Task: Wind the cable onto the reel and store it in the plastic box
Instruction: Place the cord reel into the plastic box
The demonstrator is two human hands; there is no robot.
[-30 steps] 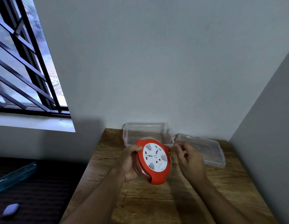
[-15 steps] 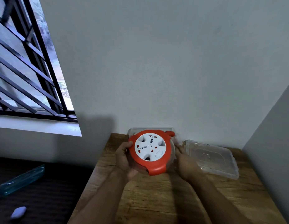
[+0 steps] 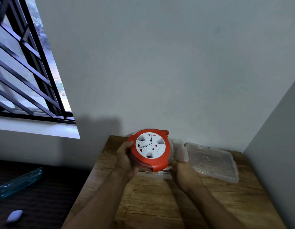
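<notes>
An orange cable reel (image 3: pixel 150 150) with a white socket face sits flat, face up, over the clear plastic box (image 3: pixel 179 152) at the back of the wooden table. The box is mostly hidden behind the reel; only its right wall shows. My left hand (image 3: pixel 125 160) grips the reel's left rim. My right hand (image 3: pixel 184 173) holds its lower right edge. The cable is wound inside the reel, and an orange plug end (image 3: pixel 165 132) sticks out at the top right.
The clear box lid (image 3: pixel 211 160) lies on the wooden table (image 3: pixel 160 204) to the right of the box. Walls close in behind and on the right. A barred window (image 3: pixel 24 71) is at the left. A blue-green tube (image 3: pixel 19 182) and a small pale object (image 3: pixel 14 216) lie on the dark surface at the left.
Both hands turned the reel from tilted to flat and carried it away from me, over the box. My right hand moved from beside the reel to gripping its lower right edge.
</notes>
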